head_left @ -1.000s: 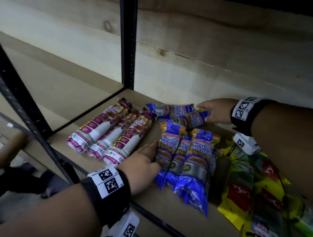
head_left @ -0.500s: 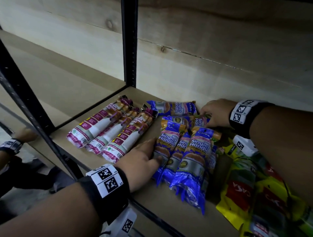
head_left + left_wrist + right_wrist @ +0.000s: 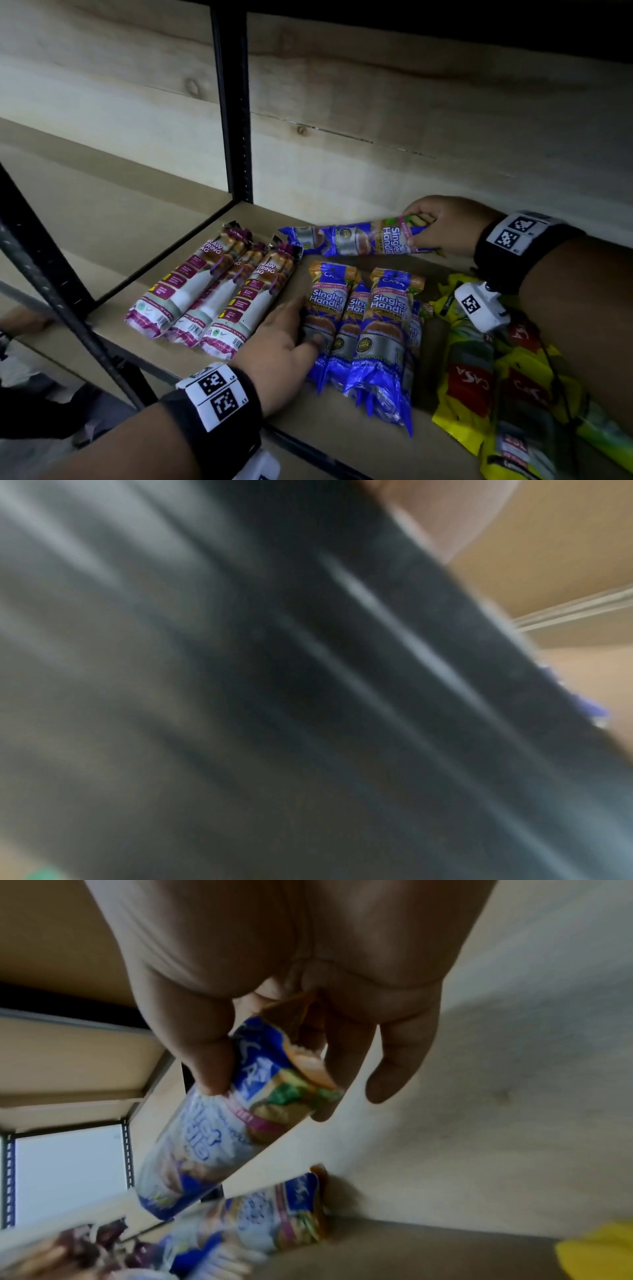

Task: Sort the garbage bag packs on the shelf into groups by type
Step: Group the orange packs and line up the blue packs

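Note:
Three purple-and-white drawstring packs [image 3: 212, 291] lie side by side at the shelf's left. A group of blue Singlet Handle packs [image 3: 363, 329] lies in the middle. My left hand [image 3: 291, 335] rests with straight fingers against the leftmost blue pack. At the back, my right hand [image 3: 435, 226] grips one end of another blue Singlet Handle pack [image 3: 356, 238], held crosswise above the shelf; the right wrist view shows thumb and fingers [image 3: 212, 1066] pinching that pack [image 3: 205, 1139]. Yellow-and-red packs [image 3: 496, 387] are heaped at the right. The left wrist view is only blur.
A black upright post [image 3: 233, 102] stands at the back left of the wooden shelf [image 3: 178, 342], and a slanted black front post [image 3: 51, 284] at the left. A pale wooden wall [image 3: 376, 113] closes the back. A black rail edges the shelf front.
My right hand has lifted one blue pack from the back of the blue group and holds it crosswise. The left hand has stayed against the blue packs.

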